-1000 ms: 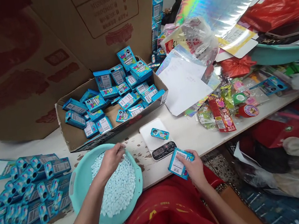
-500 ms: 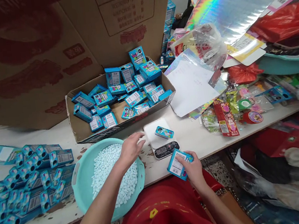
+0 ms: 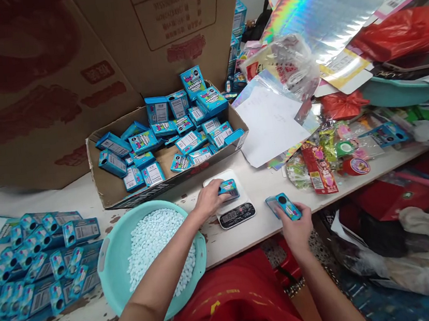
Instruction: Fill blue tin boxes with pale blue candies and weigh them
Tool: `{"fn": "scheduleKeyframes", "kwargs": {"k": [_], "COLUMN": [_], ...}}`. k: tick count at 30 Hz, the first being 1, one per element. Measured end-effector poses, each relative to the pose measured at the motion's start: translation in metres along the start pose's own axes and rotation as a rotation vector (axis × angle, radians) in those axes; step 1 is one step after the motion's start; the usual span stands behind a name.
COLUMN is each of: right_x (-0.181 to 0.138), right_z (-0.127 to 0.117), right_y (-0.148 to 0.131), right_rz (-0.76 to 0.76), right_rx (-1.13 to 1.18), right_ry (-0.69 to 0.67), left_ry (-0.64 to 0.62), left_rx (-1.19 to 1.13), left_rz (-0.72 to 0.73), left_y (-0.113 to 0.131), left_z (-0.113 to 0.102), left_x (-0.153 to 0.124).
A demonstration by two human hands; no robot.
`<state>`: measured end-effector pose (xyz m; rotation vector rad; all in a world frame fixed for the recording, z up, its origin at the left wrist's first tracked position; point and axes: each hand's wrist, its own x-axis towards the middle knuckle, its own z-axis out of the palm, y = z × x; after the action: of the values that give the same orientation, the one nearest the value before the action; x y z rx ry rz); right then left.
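**A:** What do you see from the head camera?

**B:** I see my left hand (image 3: 210,198) on the small white scale (image 3: 230,200). Its fingers are wrapped around a little blue tin (image 3: 229,188) that sits on the scale's plate. My right hand (image 3: 294,220) is at the table's front edge, just right of the scale. It grips a small blue box (image 3: 284,206) with a dark round hole in its top.

**A:** Can you read anything?

**B:** Yes. In the open cardboard tray (image 3: 113,192) behind the scale lie many blue boxes (image 3: 179,128). A few say "CARAMELO MACIZO". The backs have white labels, but that writing is too small for me. The scale's dark screen is too blurry to read.

**A:** What else is close by?

**B:** A teal bowl (image 3: 114,277) full of small white candies (image 3: 154,246) sits under my left arm. To its left lie flat blue boxes in rows (image 3: 35,260). A big brown carton (image 3: 166,25) with red marks stands behind the tray. To the right are a white sheet (image 3: 270,125), a shiny rainbow sheet (image 3: 321,9) and a red packet (image 3: 319,168).
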<state>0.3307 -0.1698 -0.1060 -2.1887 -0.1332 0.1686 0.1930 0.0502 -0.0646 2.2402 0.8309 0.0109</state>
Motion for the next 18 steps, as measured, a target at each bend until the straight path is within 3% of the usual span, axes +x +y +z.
{"fn": "scheduleKeyframes", "kwargs": {"k": [5, 9, 10, 11, 14, 16, 18], "right_x": [0.020, -0.005, -0.016, -0.028, -0.063, -0.081, -0.095], "right_z": [0.007, 0.003, 0.004, 0.005, 0.015, 0.022, 0.026], "right_y": [-0.002, -0.029, -0.038, -0.048, -0.074, -0.085, -0.092], "right_rz": [-0.056, -0.358, -0.428, -0.456, -0.261, -0.082, -0.023], "right_rx": [-0.039, -0.088, -0.068, -0.025, 0.079, 0.096, 0.102], "right_ry": [-0.028, 0.018, -0.069, -0.238, -0.856, -1.022, -1.051], "left_ry": [0.173, 0.167, 0.151, 0.131, 0.115, 0.173, 0.248], "left_rx": [-0.229, -0.462, -0.525, -0.587, -0.799, -1.043, -1.343], "left_rz": [-0.198, -0.254, -0.246, -0.232, -0.231, -0.289, -0.364], "left_y": [-0.001, 0.008, 0.011, 0.014, 0.017, 0.016, 0.012], "left_z": [-0.016, -0.018, -0.016, -0.013, -0.007, -0.007, -0.012], "left_x": [-0.031, -0.063, -0.070, -0.077, -0.096, -0.107, -0.118]}}
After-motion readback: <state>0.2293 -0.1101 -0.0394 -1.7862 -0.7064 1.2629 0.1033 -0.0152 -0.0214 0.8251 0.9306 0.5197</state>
